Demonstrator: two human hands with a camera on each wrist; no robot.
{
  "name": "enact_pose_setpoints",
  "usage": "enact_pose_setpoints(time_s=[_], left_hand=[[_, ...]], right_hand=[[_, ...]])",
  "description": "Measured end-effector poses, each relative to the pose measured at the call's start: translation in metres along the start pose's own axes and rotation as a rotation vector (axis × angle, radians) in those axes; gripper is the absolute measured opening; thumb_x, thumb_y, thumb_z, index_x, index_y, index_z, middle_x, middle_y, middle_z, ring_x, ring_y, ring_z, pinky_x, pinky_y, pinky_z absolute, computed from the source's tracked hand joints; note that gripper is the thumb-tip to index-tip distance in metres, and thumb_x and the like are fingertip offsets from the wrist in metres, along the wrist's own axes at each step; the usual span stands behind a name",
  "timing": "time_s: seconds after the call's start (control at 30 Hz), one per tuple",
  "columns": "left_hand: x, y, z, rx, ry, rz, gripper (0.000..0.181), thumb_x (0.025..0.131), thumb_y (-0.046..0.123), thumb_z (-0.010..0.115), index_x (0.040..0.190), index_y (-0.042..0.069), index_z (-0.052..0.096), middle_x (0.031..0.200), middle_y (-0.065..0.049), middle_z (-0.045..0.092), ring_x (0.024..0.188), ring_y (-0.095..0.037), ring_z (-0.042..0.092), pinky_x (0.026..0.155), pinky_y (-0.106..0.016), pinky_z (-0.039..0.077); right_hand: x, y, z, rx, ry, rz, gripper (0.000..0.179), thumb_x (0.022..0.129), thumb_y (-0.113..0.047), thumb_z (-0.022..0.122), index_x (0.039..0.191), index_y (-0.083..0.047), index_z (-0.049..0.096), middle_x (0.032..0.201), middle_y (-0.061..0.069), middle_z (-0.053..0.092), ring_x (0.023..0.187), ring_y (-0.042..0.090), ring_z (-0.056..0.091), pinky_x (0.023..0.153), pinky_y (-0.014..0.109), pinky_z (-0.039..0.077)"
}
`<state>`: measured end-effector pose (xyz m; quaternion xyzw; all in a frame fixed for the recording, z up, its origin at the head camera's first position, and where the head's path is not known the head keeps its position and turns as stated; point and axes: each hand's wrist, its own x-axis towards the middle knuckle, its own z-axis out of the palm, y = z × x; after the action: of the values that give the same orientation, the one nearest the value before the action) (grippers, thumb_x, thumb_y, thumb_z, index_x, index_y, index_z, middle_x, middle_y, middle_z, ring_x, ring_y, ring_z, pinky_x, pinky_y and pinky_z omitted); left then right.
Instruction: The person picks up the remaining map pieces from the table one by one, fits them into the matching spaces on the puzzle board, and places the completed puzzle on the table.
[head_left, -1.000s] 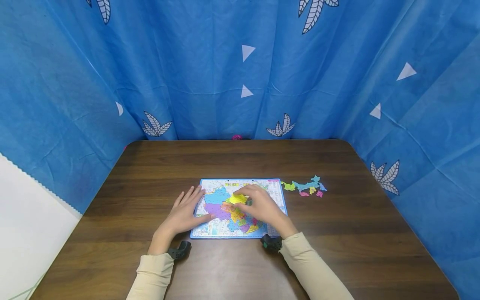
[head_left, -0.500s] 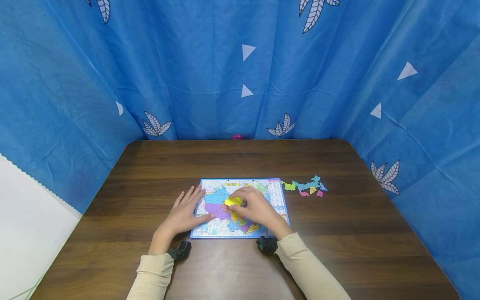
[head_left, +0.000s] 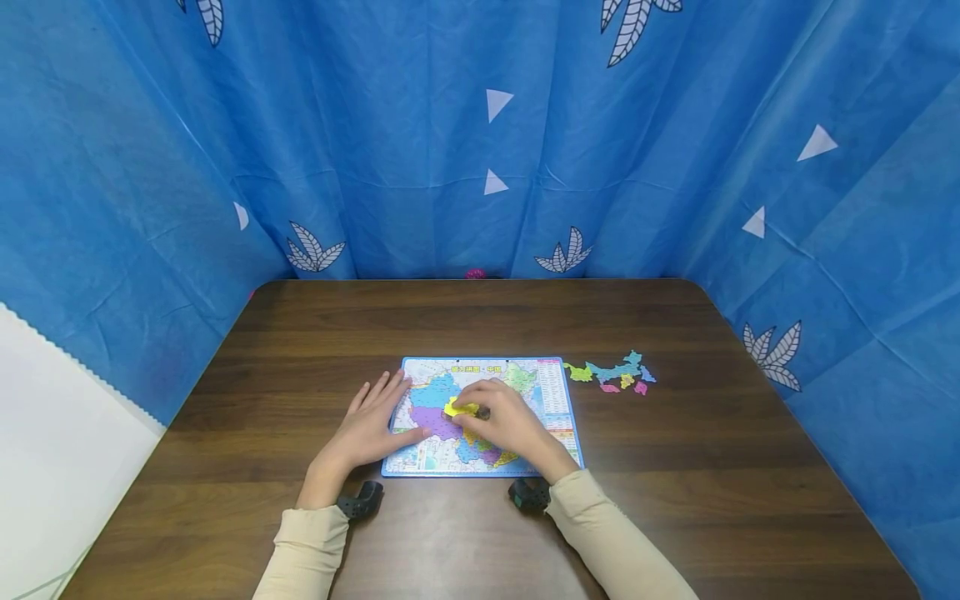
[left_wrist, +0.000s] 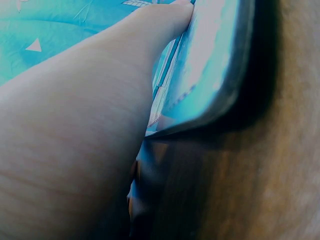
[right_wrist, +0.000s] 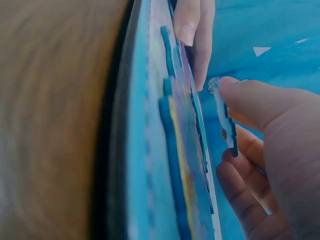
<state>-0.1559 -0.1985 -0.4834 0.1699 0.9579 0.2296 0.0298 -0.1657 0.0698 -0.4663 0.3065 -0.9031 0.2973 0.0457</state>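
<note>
A map puzzle board [head_left: 558, 400] with a blue rim lies flat on the table in the head view. My left hand [head_left: 360, 429] rests on its left side with fingers spread and straight, the thumb reaching the purple piece [head_left: 435, 422]. Over the board's middle, my right hand [head_left: 506, 419] pinches a yellow puzzle piece [head_left: 457, 408] between thumb and fingers. The right wrist view shows that puzzle piece [right_wrist: 225, 120] held edge-on, apart from the board surface. A blue piece [head_left: 437, 392] sits at the upper left of the map. The right hand hides part of the map.
Right of the board lie several loose pieces: a light green one [head_left: 581, 373] by the board's edge, a long blue one [head_left: 615, 372], a pink one [head_left: 610, 388] and a small yellow one [head_left: 627, 381]. A blue curtain [head_left: 420, 150] hangs behind the wooden table [head_left: 480, 317].
My right hand has moved left across the board with the yellow puzzle piece, towards the blue and purple pieces. The left hand has stayed in place.
</note>
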Motion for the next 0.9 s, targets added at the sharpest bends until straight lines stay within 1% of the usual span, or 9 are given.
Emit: enact_pose_setpoints(time_s=[0.17,0.4,0.63,0.77,0.9], left_hand=[[0.0,0.001,-0.001,-0.002,0.002,-0.003,0.099,0.086,0.067,0.068,0.16,0.009,0.037,0.171,-0.013,0.023,0.159,-0.04,0.015,0.126,-0.064,0.007],[-0.001,0.002,-0.001,-0.006,0.01,0.006,0.099,0.086,0.066,0.069,0.16,0.009,0.037,0.17,-0.014,0.025,0.159,-0.04,0.016,0.126,-0.064,0.007],[-0.001,0.002,-0.002,-0.007,0.009,0.005,0.099,0.086,0.066,0.069,0.16,0.008,0.037,0.17,-0.014,0.024,0.159,-0.039,0.016,0.126,-0.064,0.007],[-0.002,0.004,-0.003,-0.008,0.013,0.003,0.099,0.086,0.066,0.068,0.16,0.007,0.037,0.17,-0.016,0.025,0.158,-0.041,0.017,0.126,-0.065,0.007],[-0.002,0.004,-0.004,-0.007,0.005,-0.004,0.099,0.086,0.065,0.069,0.16,0.008,0.036,0.17,-0.015,0.024,0.159,-0.04,0.016,0.126,-0.064,0.007]], right_hand=[[-0.001,0.002,0.004,0.014,-0.001,-0.003,0.022,0.093,-0.034,0.078,0.111,-0.021,0.08,0.117,-0.005,0.075,0.114,0.016,0.065,0.101,0.037,0.055],[-0.003,0.004,0.012,0.03,-0.005,0.027,0.023,0.093,-0.034,0.079,0.112,-0.022,0.08,0.119,-0.007,0.074,0.116,0.015,0.064,0.102,0.037,0.055],[-0.003,0.006,0.015,0.028,0.006,0.024,0.02,0.093,-0.033,0.078,0.109,-0.022,0.081,0.119,-0.007,0.074,0.114,0.014,0.063,0.1,0.036,0.055],[-0.004,0.006,0.016,0.019,0.0,0.026,0.019,0.093,-0.034,0.078,0.108,-0.023,0.082,0.119,-0.007,0.074,0.114,0.014,0.063,0.099,0.035,0.055],[-0.003,0.006,0.016,0.015,0.004,0.015,0.019,0.094,-0.034,0.078,0.108,-0.022,0.083,0.119,-0.007,0.075,0.113,0.014,0.063,0.097,0.035,0.055]])
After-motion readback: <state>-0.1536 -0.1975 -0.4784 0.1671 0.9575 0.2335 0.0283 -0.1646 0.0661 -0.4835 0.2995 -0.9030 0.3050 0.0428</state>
